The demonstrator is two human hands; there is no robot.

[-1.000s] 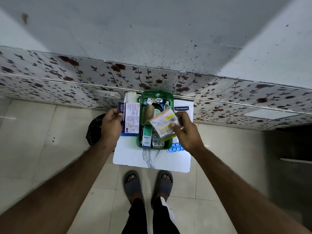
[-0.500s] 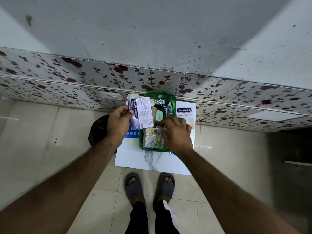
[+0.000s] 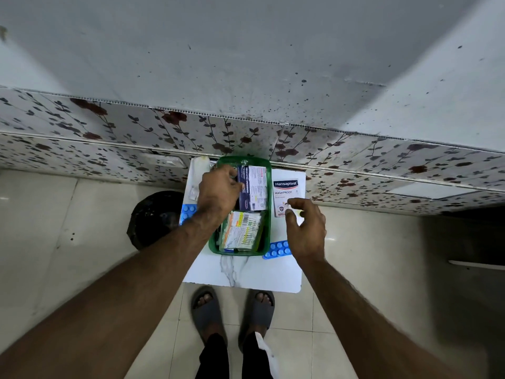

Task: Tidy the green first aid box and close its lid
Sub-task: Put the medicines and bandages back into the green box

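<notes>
The green first aid box (image 3: pixel 269 214) stands open on a small white marble-pattern table (image 3: pixel 246 272) against the wall. My left hand (image 3: pixel 218 190) reaches into the box's far half and grips a blue-and-white medicated dressings carton (image 3: pixel 252 191) lying there. A yellow-and-white packet (image 3: pixel 241 231) fills the near half. My right hand (image 3: pixel 307 228) hovers to the right of the box, fingers apart and holding nothing, just over the near edge of a white Hansaplast pack (image 3: pixel 285 191). No lid can be made out.
Blue blister strips lie on the table at the right front (image 3: pixel 277 250) and left (image 3: pixel 188 212) of the box. A white item (image 3: pixel 198 173) sits at the table's far left. A black bag (image 3: pixel 153 217) is on the floor to the left. My feet in sandals (image 3: pixel 232 313) stand below.
My left hand carried the dressings carton from beside the box into its far half. My right hand let go of the yellow-and-white packet in the box and moved right, opening.
</notes>
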